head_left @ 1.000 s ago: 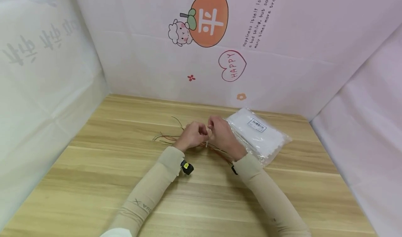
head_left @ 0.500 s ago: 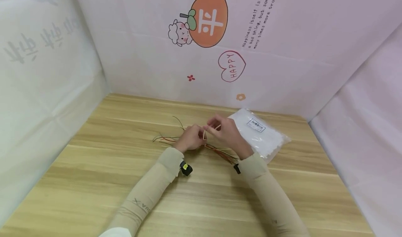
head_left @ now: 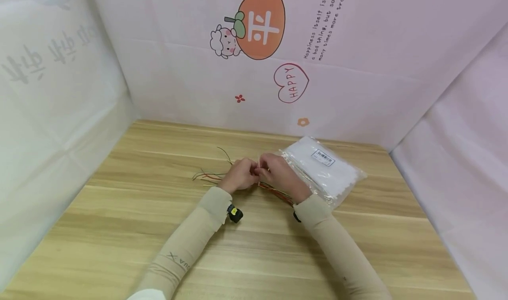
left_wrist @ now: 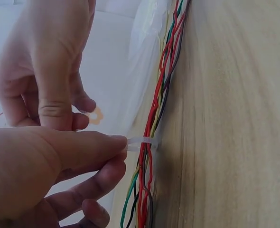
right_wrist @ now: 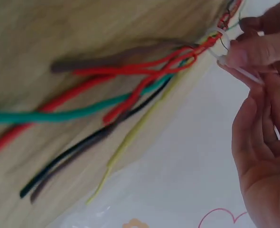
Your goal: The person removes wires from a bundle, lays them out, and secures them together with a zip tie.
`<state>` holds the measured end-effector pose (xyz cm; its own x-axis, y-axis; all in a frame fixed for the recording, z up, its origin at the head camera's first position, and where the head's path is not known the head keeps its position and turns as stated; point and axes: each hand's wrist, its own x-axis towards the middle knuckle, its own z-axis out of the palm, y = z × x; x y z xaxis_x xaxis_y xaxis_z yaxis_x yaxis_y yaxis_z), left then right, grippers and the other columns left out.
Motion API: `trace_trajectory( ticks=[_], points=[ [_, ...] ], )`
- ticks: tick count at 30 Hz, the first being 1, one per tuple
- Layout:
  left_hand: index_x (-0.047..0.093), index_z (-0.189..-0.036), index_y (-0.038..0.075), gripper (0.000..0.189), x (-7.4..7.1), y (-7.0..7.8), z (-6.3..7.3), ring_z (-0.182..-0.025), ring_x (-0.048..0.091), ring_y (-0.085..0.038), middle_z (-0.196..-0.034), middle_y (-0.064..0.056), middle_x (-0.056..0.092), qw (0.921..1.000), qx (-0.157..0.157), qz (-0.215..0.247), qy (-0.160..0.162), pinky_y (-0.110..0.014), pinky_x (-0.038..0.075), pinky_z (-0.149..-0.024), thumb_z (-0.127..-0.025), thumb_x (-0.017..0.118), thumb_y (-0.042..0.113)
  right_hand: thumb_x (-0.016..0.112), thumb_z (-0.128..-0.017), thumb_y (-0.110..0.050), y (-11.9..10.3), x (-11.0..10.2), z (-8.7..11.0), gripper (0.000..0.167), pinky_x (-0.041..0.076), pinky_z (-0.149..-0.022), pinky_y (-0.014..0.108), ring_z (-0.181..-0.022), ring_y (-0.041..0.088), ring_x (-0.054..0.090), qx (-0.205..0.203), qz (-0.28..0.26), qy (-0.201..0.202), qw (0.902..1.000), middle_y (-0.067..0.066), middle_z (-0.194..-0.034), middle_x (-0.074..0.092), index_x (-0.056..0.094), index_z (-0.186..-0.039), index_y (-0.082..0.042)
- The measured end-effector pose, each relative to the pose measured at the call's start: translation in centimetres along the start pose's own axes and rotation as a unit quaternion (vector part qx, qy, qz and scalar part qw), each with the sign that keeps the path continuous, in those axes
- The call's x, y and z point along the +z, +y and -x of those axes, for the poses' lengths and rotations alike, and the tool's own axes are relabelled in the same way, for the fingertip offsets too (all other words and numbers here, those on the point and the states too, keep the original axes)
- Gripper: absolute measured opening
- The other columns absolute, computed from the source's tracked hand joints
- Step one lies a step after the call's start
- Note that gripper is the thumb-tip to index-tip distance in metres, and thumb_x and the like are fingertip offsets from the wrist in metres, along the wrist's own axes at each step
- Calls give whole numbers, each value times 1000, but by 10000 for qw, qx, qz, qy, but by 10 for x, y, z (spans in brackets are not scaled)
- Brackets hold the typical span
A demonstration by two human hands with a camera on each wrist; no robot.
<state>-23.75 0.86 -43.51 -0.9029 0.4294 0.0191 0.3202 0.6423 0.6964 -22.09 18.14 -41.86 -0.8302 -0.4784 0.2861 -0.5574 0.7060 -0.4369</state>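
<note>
A white cable tie [left_wrist: 142,140] loops round a bundle of thin red, green, yellow and dark wires [left_wrist: 163,90]. The left hand [head_left: 240,175] pinches the tie between thumb and forefinger beside the bundle, as the left wrist view shows. Close against it, the right hand [head_left: 279,175] has its fingers curled at the tie's free end; in the right wrist view the white tail [right_wrist: 249,75] runs from the left fingertips into the right fingers. Loose wire ends fan out on both sides of the hands.
A clear plastic bag [head_left: 327,172] with white contents and a barcode label lies right behind the right hand. The wood-grain table [head_left: 254,256] is walled by white printed cloth [head_left: 178,70] at the back and both sides.
The right hand first lifted away to the right with its fingers parted, then came back down to the left, next to the left hand. The left hand stayed nearly still at the tie.
</note>
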Motion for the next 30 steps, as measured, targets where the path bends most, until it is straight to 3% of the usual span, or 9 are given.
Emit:
trace_trajectory(
  ticks=[7, 13, 20, 24, 30],
  points=[
    [74, -85, 13, 11, -1, 3, 2, -75, 59, -15, -80, 2, 71, 9999, -92, 0, -113, -30, 46, -74, -96, 77, 16, 76, -95, -3, -4, 7, 0, 12, 59, -79, 35, -88, 22, 69, 257, 597, 346, 9973, 8, -95, 70, 65, -99, -5],
    [77, -83, 12, 10, 0, 1, 3, -79, 62, -15, -84, 0, 78, 9998, -70, -156, -132, -33, 52, -81, -92, 78, 11, 71, -100, -8, -5, 8, 1, 12, 57, -77, 40, -84, 26, 67, -5, 769, 1037, 9916, 12, -90, 68, 62, -95, -3],
    [76, -79, 13, 14, 0, 1, 3, -73, 59, -14, -74, 3, 71, 9991, 29, -417, -96, -31, 46, -71, -92, 79, 11, 68, -99, -1, -6, 4, -3, 6, 58, -71, 40, -79, 28, 69, 40, 251, 1553, 9875, 15, -89, 71, 63, -96, 0],
    [76, -78, 14, 14, -2, 3, 3, -73, 58, -17, -71, 2, 66, 9985, -4, -555, -13, -33, 43, -69, -91, 80, 12, 69, -99, 0, -6, 1, -6, 7, 54, -65, 35, -72, 22, 65, 5, 58, 1693, 9855, 14, -86, 71, 65, -94, 0],
    [79, -78, 19, 16, -2, 2, 8, -107, 51, -28, -99, -2, 69, 9924, -77, -1222, 136, -47, 38, -90, -91, 85, 26, 74, -97, -3, -5, -3, -9, 10, 45, -59, 26, -63, 14, 56, -86, -130, 1577, 9874, 10, -80, 72, 67, -90, -2]
  ],
)
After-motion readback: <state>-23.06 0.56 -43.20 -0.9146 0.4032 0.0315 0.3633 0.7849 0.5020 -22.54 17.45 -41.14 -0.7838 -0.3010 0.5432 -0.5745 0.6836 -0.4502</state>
